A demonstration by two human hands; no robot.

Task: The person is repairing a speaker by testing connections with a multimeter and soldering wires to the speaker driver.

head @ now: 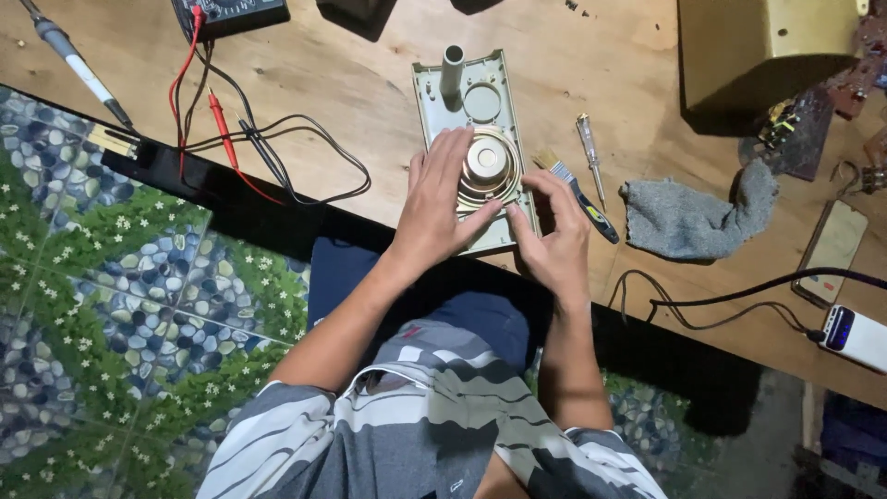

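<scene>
A pale grey plastic speaker panel (492, 79) lies on the wooden table (370, 65), with a grey tube standing at its far end. A round speaker driver (488, 164) with a metal centre sits in the panel. My left hand (438, 199) rests flat on the driver's left side, fingers spread over its rim. My right hand (554, 231) presses on the panel's near right corner with the fingers bent, touching the driver's edge.
A small brush (565, 185) and a screwdriver (589, 152) lie right of the panel, then a grey cloth (693, 217). A multimeter (231, 14) with red and black leads and a soldering iron (74, 60) lie at left. A phone (832, 249), power bank (855, 334) and gold box (767, 46) are at right.
</scene>
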